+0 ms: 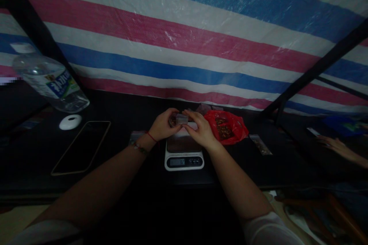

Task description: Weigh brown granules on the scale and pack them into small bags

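Both of my hands meet over a white digital kitchen scale (184, 163). My left hand (163, 126), with a red string and a beaded bracelet at the wrist, is closed round one side of a small clear plastic bag (181, 118). Brownish bits show at the bag's left, though the dim light blurs them. My right hand (202, 129) pinches the other side of the bag. Just right of that hand lies an open red plastic bag (240, 128) with small brown pieces (224, 129) inside. The scale's display is lit, but its digits are hard to read.
A phone (82, 147), a white rounded gadget (70, 121) and a large clear bottle (51, 80) are on the left. A small filled zip bag (260, 145) lies right. Another person's hand (333, 143) is farther right. A striped sheet (184, 38) hangs behind the black table.
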`<state>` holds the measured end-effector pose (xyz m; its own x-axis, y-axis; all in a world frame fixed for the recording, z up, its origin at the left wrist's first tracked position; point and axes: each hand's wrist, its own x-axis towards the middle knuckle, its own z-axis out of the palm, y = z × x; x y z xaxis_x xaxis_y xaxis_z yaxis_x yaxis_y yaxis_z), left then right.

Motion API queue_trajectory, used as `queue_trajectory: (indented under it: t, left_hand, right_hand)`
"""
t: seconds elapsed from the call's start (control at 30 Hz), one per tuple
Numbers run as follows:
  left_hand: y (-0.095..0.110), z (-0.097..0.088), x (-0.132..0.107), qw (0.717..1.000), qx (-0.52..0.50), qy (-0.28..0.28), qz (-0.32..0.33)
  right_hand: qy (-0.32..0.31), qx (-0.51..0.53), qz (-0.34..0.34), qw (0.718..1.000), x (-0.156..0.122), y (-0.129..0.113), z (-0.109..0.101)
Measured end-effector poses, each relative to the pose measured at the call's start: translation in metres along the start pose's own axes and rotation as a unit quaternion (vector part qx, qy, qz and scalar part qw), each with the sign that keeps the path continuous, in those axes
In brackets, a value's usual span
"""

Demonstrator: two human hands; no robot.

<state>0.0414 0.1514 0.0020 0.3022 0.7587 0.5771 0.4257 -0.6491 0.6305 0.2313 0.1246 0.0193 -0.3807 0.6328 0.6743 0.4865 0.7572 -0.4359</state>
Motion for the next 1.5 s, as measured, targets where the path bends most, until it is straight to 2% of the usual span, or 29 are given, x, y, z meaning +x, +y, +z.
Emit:
queue_trajectory:
  t: [0.17, 0.33, 0.4, 0.47, 0.6, 0.77, 0.87, 1.07, 1.13, 1.2, 1.4, 1.5]
  left_hand:
    - [-0.007, 0.002, 0.0, 0.999, -0.027, 0.022, -0.035]
    - [-0.025, 0.003, 0.005, 0.977, -0.131, 0.14, -0.089]
    - [-0.031, 0.003, 0.005, 0.971, -0.157, 0.158, -0.088]
    - [-0.036, 0.002, 0.006, 0.972, -0.154, 0.153, -0.087]
    - [-0.038, 0.002, 0.006, 0.971, -0.106, 0.185, -0.113]
    - [-0.031, 0.0, 0.005, 0.977, -0.064, 0.175, -0.101]
    - [-0.028, 0.0, 0.004, 0.98, -0.062, 0.165, -0.087]
    - [-0.029, 0.002, 0.004, 0.986, -0.051, 0.141, -0.078]
    - [-0.028, 0.002, 0.004, 0.987, -0.04, 0.135, -0.073]
    - [-0.024, 0.0, 0.004, 0.991, -0.029, 0.117, -0.058]
    - [0.002, -0.012, -0.003, 0.998, 0.032, 0.025, 0.037]
    - [0.015, -0.017, -0.007, 0.994, 0.028, -0.028, 0.097]
  right_hand:
    - [0.013, -0.019, 0.028, 0.999, 0.0, 0.006, -0.001]
    - [0.04, -0.034, 0.047, 0.998, 0.002, 0.011, -0.005]
    - [0.034, -0.021, 0.051, 0.998, 0.002, 0.011, -0.004]
    - [0.026, 0.0, 0.058, 0.998, 0.002, 0.013, -0.003]
    - [0.01, 0.027, 0.082, 0.996, 0.0, 0.017, 0.0]
    - [0.02, 0.007, 0.085, 0.996, -0.001, 0.019, -0.003]
    - [0.005, -0.005, 0.073, 0.997, 0.001, 0.016, -0.006]
    - [-0.134, -0.042, 0.046, 0.989, 0.0, 0.014, -0.006]
    - [-0.157, -0.05, 0.039, 0.986, 0.0, 0.013, -0.007]
    - [-0.142, -0.046, 0.031, 0.988, 0.0, 0.013, -0.009]
    - [0.005, -0.044, 0.014, 0.999, 0.0, 0.006, -0.016]
    - [0.011, -0.046, -0.013, 0.999, 0.0, -0.005, -0.013]
